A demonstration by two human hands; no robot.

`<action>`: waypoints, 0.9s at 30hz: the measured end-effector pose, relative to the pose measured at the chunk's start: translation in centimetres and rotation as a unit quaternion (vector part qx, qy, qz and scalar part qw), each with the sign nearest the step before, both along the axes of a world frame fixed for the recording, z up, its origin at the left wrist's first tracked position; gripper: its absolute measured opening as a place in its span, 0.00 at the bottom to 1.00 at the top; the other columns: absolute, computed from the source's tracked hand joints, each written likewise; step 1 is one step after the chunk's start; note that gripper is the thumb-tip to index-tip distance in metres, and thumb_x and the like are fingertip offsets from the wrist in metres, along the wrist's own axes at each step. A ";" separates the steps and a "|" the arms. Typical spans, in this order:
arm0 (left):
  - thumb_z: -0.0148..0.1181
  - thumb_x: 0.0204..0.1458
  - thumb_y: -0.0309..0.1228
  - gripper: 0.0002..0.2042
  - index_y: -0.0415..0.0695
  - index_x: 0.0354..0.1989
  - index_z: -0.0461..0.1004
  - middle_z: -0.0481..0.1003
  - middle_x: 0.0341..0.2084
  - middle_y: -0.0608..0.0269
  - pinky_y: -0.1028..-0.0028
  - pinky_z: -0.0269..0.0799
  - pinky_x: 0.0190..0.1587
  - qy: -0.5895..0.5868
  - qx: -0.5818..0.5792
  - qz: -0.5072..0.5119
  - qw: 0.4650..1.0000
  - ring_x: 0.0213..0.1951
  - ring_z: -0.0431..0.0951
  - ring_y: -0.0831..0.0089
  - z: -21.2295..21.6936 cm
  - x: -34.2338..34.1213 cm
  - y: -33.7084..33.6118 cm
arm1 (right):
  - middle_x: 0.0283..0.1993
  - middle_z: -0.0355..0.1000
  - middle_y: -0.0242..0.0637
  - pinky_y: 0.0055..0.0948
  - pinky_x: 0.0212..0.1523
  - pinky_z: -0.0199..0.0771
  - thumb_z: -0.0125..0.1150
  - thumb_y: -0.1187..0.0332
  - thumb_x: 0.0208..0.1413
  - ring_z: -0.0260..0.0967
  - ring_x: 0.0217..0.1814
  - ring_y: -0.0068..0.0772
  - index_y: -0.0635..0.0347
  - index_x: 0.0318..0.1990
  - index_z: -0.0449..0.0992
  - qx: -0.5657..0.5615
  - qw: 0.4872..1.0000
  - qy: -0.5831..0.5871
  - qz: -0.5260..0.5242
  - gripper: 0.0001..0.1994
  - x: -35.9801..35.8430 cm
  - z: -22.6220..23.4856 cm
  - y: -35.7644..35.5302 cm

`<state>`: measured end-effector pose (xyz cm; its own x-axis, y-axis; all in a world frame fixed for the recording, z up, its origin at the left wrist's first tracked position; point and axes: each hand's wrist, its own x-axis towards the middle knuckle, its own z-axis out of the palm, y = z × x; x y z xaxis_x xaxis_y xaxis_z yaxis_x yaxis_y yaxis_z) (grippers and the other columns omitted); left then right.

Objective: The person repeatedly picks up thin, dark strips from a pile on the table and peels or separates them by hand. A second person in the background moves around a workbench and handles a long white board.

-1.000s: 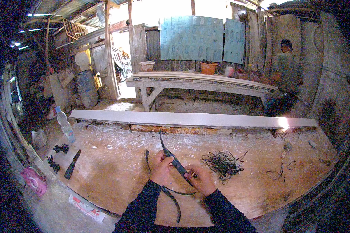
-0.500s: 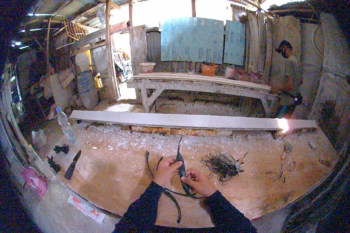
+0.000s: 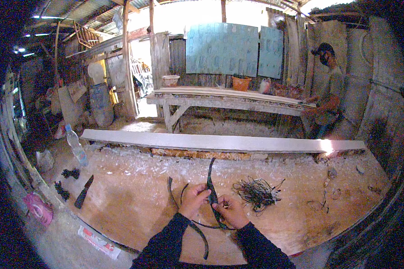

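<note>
Between my two hands is a black rubber-like strip (image 3: 212, 193), its upper end pointing away from me. My left hand (image 3: 194, 197) pinches it near the middle, and my right hand (image 3: 231, 210) grips it just below. Other dark strips (image 3: 199, 240) lie on the wooden tabletop (image 3: 134, 210) under and beside my left forearm. Right of my hands sits a tangled heap of thin black cords (image 3: 258, 193). A dark knife (image 3: 84, 192) lies toward the left edge, close to two small black bundles (image 3: 70, 173).
A long white beam (image 3: 220, 142) runs along the table's far side. A plastic bottle (image 3: 76, 145) stands at the left. Beyond, a bench (image 3: 238, 101) holds an orange pot (image 3: 241, 83) and a pale pot (image 3: 170, 80). A person (image 3: 330, 89) in a cap works at its right end.
The strip's upper end has swung slightly right and shows broader. My hands stay close together on it. The person at the far bench has leaned in with an arm over the bench.
</note>
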<state>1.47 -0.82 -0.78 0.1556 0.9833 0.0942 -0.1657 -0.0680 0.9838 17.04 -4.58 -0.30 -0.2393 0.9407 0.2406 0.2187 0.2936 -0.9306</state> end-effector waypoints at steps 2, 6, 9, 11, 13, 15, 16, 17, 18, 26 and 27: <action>0.51 0.50 0.27 0.09 0.39 0.39 0.70 0.72 0.28 0.67 0.76 0.71 0.34 -0.053 -0.023 -0.017 0.998 0.30 0.72 0.78 -0.4 0.0 0.2 | 0.24 0.66 0.25 0.19 0.29 0.62 0.58 0.67 0.48 0.61 0.27 0.17 0.58 0.27 0.68 -0.009 1.000 0.000 -0.003 0.07 0.1 -0.4 0.3; 0.51 0.50 0.29 0.07 0.41 0.37 0.70 0.72 0.27 0.66 0.76 0.72 0.32 -0.115 -0.048 -0.009 0.992 0.30 0.73 0.77 -1.0 0.0 0.2 | 0.23 0.65 0.24 0.18 0.29 0.61 0.57 0.69 0.48 0.60 0.27 0.15 0.58 0.26 0.67 -0.060 0.992 0.105 0.036 0.06 0.4 -0.8 0.6; 0.51 0.50 0.29 0.06 0.42 0.34 0.70 0.72 0.27 0.67 0.76 0.72 0.30 -0.146 -0.067 0.000 0.987 0.29 0.73 0.77 -0.9 0.1 -0.1 | 0.22 0.64 0.23 0.18 0.26 0.60 0.58 0.71 0.48 0.59 0.24 0.14 0.56 0.24 0.66 -0.087 0.983 0.152 0.060 0.06 0.5 -0.6 0.7; 0.51 0.50 0.29 0.05 0.43 0.33 0.70 0.72 0.27 0.67 0.76 0.72 0.29 -0.158 -0.078 0.006 0.984 0.29 0.73 0.77 -0.5 0.1 -0.4 | 0.21 0.63 0.23 0.17 0.25 0.58 0.58 0.71 0.47 0.58 0.24 0.14 0.55 0.24 0.66 -0.115 0.981 0.148 0.057 0.07 0.6 -0.4 0.7; 0.51 0.50 0.30 0.04 0.44 0.32 0.69 0.72 0.27 0.67 0.75 0.72 0.29 -0.164 -0.087 0.011 0.983 0.29 0.73 0.77 0.1 0.2 -0.7 | 0.21 0.63 0.22 0.17 0.25 0.58 0.58 0.71 0.47 0.58 0.23 0.14 0.55 0.23 0.65 -0.122 0.978 0.159 0.059 0.07 0.6 -0.1 0.6; 0.52 0.50 0.30 0.05 0.43 0.32 0.69 0.72 0.27 0.67 0.76 0.72 0.30 -0.139 -0.086 0.012 0.987 0.29 0.73 0.77 0.7 0.3 -1.0 | 0.21 0.62 0.22 0.16 0.25 0.57 0.58 0.71 0.47 0.57 0.23 0.14 0.54 0.23 0.65 -0.109 0.975 0.183 0.069 0.07 0.5 0.0 0.6; 0.52 0.50 0.30 0.05 0.43 0.32 0.69 0.72 0.27 0.67 0.76 0.72 0.30 -0.126 -0.084 0.012 0.988 0.29 0.74 0.77 1.1 0.3 -1.1 | 0.21 0.62 0.22 0.16 0.26 0.57 0.58 0.71 0.47 0.57 0.24 0.14 0.54 0.23 0.65 -0.133 0.971 0.189 0.059 0.08 0.7 0.0 0.5; 0.53 0.50 0.29 0.05 0.43 0.32 0.69 0.72 0.27 0.67 0.76 0.72 0.30 -0.112 -0.072 -0.001 0.991 0.29 0.73 0.77 1.4 0.3 -1.3 | 0.21 0.62 0.22 0.16 0.26 0.57 0.58 0.71 0.48 0.57 0.24 0.14 0.54 0.23 0.65 -0.158 0.967 0.195 0.048 0.08 0.8 -0.1 0.4; 0.53 0.49 0.29 0.05 0.43 0.32 0.69 0.72 0.27 0.67 0.76 0.72 0.30 -0.098 -0.059 -0.014 0.993 0.29 0.73 0.77 1.7 0.4 -1.4 | 0.21 0.62 0.22 0.16 0.27 0.57 0.57 0.71 0.48 0.57 0.25 0.15 0.54 0.23 0.64 -0.183 0.962 0.201 0.038 0.08 0.9 -0.2 0.5; 0.56 0.48 0.29 0.06 0.42 0.31 0.68 0.72 0.27 0.67 0.76 0.71 0.34 -0.042 -0.025 -0.116 0.992 0.30 0.73 0.77 0.2 0.8 -0.8 | 0.21 0.63 0.23 0.17 0.26 0.59 0.57 0.71 0.48 0.59 0.23 0.16 0.55 0.23 0.65 -0.070 0.976 0.207 0.001 0.07 1.3 -0.2 1.3; 0.56 0.48 0.28 0.06 0.42 0.31 0.68 0.72 0.27 0.67 0.77 0.70 0.34 -0.053 -0.013 -0.108 0.993 0.31 0.72 0.77 -0.1 0.9 -0.6 | 0.21 0.63 0.23 0.17 0.26 0.59 0.57 0.71 0.48 0.59 0.23 0.16 0.55 0.23 0.65 -0.054 0.973 0.222 0.031 0.07 1.5 -0.1 1.1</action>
<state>2.32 -1.41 -0.85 0.3543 0.9301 0.0969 -0.2765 0.0052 0.9610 18.50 -3.49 -0.35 -0.1910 0.9533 0.2338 -0.2268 0.1888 -0.9555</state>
